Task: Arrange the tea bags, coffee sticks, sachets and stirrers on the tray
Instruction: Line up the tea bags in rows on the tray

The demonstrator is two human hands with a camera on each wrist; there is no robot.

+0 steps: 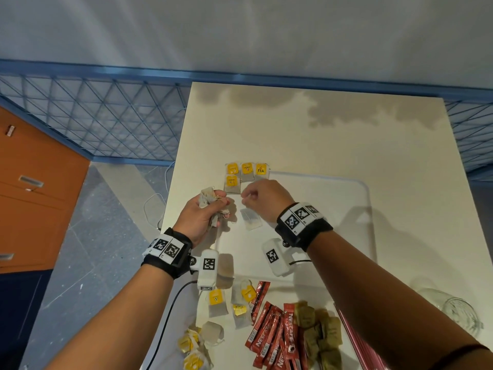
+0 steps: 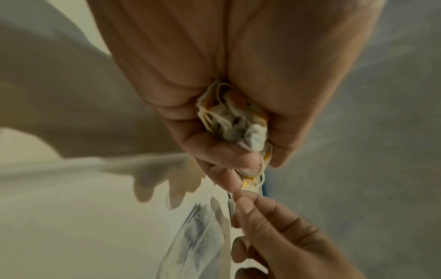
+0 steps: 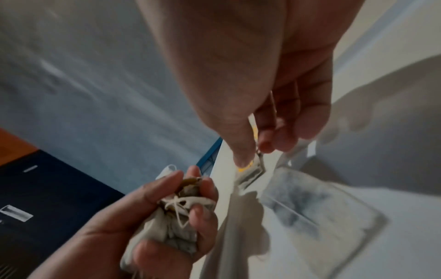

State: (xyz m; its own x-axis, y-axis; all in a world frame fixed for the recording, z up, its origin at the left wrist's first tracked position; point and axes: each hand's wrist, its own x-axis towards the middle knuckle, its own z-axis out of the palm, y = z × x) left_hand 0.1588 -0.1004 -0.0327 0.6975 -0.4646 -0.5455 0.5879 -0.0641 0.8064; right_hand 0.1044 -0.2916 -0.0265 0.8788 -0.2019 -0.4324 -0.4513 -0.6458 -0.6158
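Observation:
My left hand (image 1: 213,209) grips a crumpled bunch of tea bags (image 1: 209,200) over the left rim of the white tray (image 1: 369,209). In the left wrist view the bunch (image 2: 233,117) shows strings and yellow tags. My right hand (image 1: 246,196) pinches the yellow tag (image 3: 248,167) of one tea bag (image 1: 250,218), which dangles low over the tray; whether it touches the tray I cannot tell. Several tea bags with yellow tags (image 1: 246,173) lie in rows in the tray's far left corner.
On the table's near edge lie loose tea bags (image 1: 218,303), red Nescafe sticks (image 1: 272,335), olive sachets (image 1: 322,332) and pink stirrers (image 1: 357,343). A glass jar (image 1: 453,313) stands at the near right. A blue mesh rail (image 1: 106,121) and an orange cabinet (image 1: 34,182) are to the left.

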